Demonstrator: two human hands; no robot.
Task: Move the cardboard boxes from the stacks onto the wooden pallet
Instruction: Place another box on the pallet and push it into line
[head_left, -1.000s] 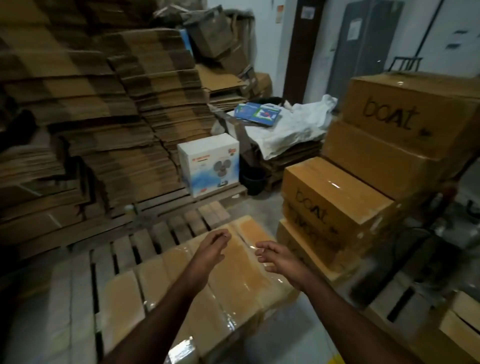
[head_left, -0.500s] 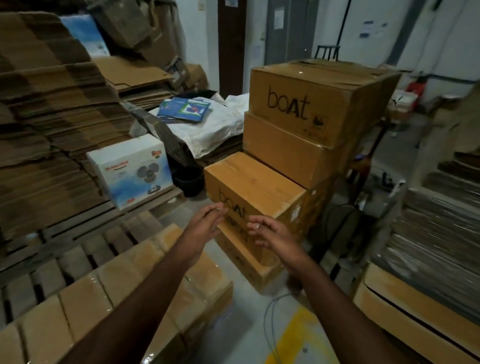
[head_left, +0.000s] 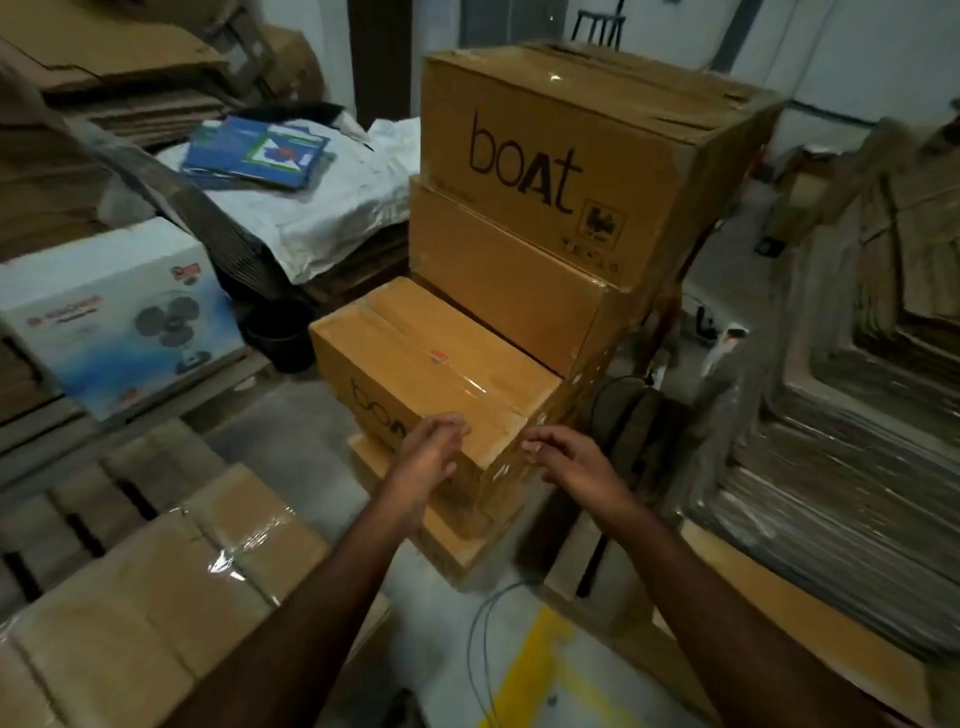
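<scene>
Both hands have swung away from the taped box already on the pallet and now reach toward the short stack of cartons, which has come to the centre of the head view.

Head view: the left hand (head_left: 428, 460) hovers at the near corner of the low box (head_left: 431, 374), fingers straight and loosely spread, gripping nothing; whether the fingertips touch the cardboard cannot be told. The right hand (head_left: 574, 462) hangs just right of that same corner, fingers relaxed and slightly bent, also empty. The low box sits on top of a flatter carton (head_left: 447, 540), directly in front of the tall stack (head_left: 545, 208) marked "boat". Its long axis runs from near right to far left, so the corner, not a flat side, points at the person. The wooden pallet (head_left: 88, 499) lies to the near left, already bearing one wrapped box (head_left: 156, 597). A white fan carton (head_left: 109, 317) stands at far left.

Judged from this, the left hand is nearer the long front face, the right nearer the short end; a lift would need the hands spread to opposite sides.
</scene>
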